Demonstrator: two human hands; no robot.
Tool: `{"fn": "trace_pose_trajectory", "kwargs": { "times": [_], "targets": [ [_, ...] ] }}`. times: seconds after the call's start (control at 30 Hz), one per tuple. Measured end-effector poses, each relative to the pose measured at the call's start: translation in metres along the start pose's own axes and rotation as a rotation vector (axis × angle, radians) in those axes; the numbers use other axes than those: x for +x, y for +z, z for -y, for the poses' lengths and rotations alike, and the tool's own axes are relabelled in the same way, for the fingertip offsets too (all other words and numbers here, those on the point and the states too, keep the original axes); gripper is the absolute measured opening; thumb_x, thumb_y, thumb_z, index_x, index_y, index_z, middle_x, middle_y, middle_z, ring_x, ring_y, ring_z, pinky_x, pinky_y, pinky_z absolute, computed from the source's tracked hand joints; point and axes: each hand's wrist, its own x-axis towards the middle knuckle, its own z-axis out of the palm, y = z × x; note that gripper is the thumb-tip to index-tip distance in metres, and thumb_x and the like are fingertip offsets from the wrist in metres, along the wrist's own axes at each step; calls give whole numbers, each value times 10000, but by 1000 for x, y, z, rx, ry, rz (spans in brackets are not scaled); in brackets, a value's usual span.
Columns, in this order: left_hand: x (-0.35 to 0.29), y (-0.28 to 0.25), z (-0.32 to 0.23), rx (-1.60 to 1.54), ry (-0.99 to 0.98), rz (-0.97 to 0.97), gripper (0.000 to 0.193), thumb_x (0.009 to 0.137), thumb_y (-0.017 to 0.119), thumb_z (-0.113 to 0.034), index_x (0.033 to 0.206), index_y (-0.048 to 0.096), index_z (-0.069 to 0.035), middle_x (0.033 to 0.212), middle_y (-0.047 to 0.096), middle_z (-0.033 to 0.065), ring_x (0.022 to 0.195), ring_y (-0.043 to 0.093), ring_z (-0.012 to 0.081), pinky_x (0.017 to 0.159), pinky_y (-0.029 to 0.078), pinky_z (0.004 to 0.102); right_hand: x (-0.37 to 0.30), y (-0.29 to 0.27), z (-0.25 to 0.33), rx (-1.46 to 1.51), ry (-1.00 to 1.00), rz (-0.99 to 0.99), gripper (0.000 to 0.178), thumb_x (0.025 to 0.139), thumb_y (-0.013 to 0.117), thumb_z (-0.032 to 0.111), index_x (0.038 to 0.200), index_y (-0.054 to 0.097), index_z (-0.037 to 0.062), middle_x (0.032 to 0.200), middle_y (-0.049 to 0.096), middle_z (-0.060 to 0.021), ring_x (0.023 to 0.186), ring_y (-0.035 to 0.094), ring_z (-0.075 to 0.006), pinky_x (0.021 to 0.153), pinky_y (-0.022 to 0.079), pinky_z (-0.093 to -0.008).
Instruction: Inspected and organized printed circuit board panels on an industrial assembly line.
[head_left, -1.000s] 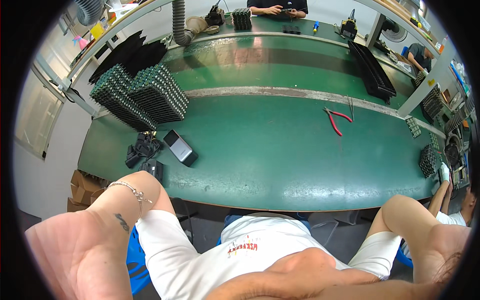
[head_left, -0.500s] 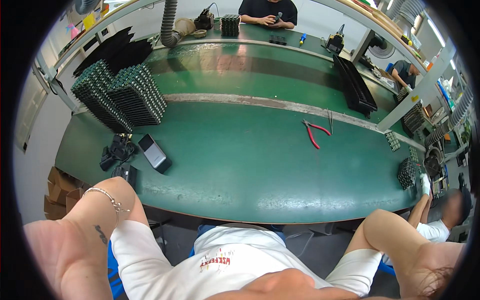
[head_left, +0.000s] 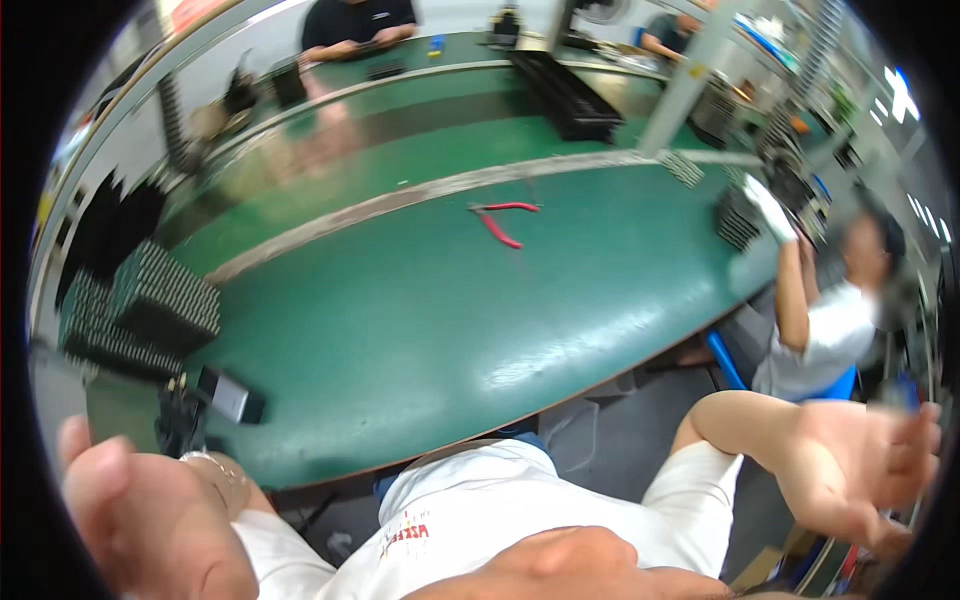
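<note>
Near the close edge of the green table (head_left: 420, 320), the person's left hand (head_left: 150, 510) and right hand (head_left: 865, 465) are raised, one to each side of the body, both unclenched and with nothing visible in them, though the left one's fingers are partly blurred. Just beyond the left hand, at the table's near left, lie the grey-and-black device (head_left: 230, 397) and a dark cabled bundle (head_left: 180, 420), side by side. A careless leftward sweep could nudge the device toward the edge, and a snagged cable might drag it along. The tall board stacks (head_left: 165, 295) behind could probably slide or topple if bumped, while a long reach across the table might catch the splayed handles of the red-handled pliers (head_left: 497, 230). Counted, that makes two hands, one device, two stacks at left and one pair of pliers; the pieces in the bundle cannot be told apart. At right stand one smaller stack (head_left: 738, 218) and a flat board panel (head_left: 682, 168), near one co-worker's gloved hand (head_left: 768, 205); three co-workers are visible altogether.
</note>
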Motion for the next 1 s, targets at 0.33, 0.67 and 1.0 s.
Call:
{"fn": "trace_pose_trajectory", "kwargs": {
  "times": [0.33, 0.67, 1.0],
  "targets": [
    [-99, 180, -42, -542, -55, 1184, 576, 733, 674, -302, 1249, 487, -130, 1214, 502, 100, 1094, 512, 245, 962, 384, 439, -190, -79, -52, -601, 710, 454, 187, 841, 567, 167, 923, 651, 21, 879, 657, -77, 788, 581, -227, 792, 446, -342],
    [-165, 204, -118, -496, -317, 1407, 650, 797, 593, -331, 1386, 358, -188, 1434, 248, 240, 1349, 229, 360, 1061, 197, 575, -395, -160, -272, -799, 1678, 300, 966, 751, 613, 588, 1391, 248, -37, 1401, 297, -275, 1286, 339, -357, 1022, 322, -423],
    [-160, 210, -116, -484, -317, 1691, 582, 885, 446, -298, 1430, 248, -257, 1472, 137, 230, 1383, 125, 340, 1072, 119, 603, -414, -169, -357, -425, 2134, 81, 1184, 639, 487, 828, 1377, 254, -69, 1373, 345, -273, 1225, 411, -373, 951, 383, -465]
  ]
}}
